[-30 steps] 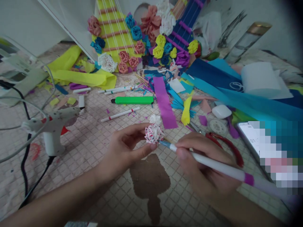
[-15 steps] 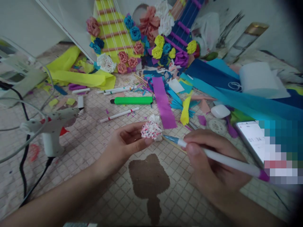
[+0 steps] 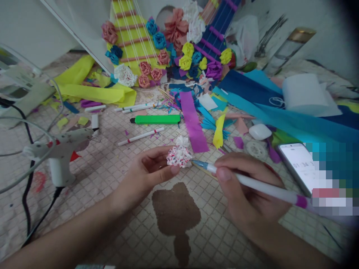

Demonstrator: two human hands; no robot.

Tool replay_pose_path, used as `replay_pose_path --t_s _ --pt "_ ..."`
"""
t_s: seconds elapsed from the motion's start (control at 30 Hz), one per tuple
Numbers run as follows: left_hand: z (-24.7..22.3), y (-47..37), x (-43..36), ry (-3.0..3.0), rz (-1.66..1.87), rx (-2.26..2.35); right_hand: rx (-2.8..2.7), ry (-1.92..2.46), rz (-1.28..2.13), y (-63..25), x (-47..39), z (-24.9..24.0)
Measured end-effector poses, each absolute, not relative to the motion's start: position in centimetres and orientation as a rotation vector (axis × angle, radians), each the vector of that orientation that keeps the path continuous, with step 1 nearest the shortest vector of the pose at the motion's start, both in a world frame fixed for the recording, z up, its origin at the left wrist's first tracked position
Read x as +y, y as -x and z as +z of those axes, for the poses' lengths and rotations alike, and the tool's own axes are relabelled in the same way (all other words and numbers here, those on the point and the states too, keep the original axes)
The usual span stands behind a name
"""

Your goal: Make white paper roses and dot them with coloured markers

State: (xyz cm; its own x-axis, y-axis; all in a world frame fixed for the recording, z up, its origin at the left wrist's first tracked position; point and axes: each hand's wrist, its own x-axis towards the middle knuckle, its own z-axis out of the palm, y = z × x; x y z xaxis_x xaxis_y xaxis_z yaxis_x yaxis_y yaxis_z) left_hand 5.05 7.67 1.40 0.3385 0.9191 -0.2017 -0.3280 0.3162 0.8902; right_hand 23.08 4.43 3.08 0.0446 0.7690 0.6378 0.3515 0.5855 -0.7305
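A small white paper flower (image 3: pixel 180 155) with red, pink and dark specks sits between the thumb and fingers of my left hand (image 3: pixel 151 166). My right hand (image 3: pixel 249 186) is closed around a white-barrelled pen (image 3: pixel 258 184) with a blue-grey tapered tip and a purple band. The pen points left, and its tip is right at the flower's right edge; whether it touches I cannot tell. Just beyond the flower a purple paper strip (image 3: pixel 193 121) lies on the table. Below both hands a brown bare patch (image 3: pixel 176 209) shows in the tile-patterned table cover.
A glue gun (image 3: pixel 58 153) with cables stands at left. Behind the hands lie a green cutter (image 3: pixel 157 119), white sticks and paper scraps. Two flower-trimmed paper guitars, one yellow (image 3: pixel 134 33) and one blue (image 3: pixel 217 31), lean at the back. At right are a phone (image 3: pixel 295 164) and a white roll (image 3: pixel 301 93).
My right hand and the pen have shifted slightly left. My left hand holds the flower in nearly the same place.
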Motion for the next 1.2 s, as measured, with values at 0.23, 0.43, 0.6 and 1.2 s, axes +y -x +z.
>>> replay_pose_path --t_s 0.23,0.43,0.6,1.2 --pt "1.82 -5.22 7.40 -0.991 0.974 0.881 -1.613 1.006 0.431 -23.11 4.37 3.44" --pt "2.14 -5.31 7.26 -1.035 0.965 0.901 -1.525 0.939 0.419 -23.18 4.26 3.40" --pt "2.26 -5.37 7.12 -1.052 0.980 0.889 -1.612 0.945 0.456 -23.09 4.27 3.50" --pt "2.09 -5.36 6.86 -1.132 0.980 0.889 -1.635 0.971 0.487 -23.06 4.09 3.62"
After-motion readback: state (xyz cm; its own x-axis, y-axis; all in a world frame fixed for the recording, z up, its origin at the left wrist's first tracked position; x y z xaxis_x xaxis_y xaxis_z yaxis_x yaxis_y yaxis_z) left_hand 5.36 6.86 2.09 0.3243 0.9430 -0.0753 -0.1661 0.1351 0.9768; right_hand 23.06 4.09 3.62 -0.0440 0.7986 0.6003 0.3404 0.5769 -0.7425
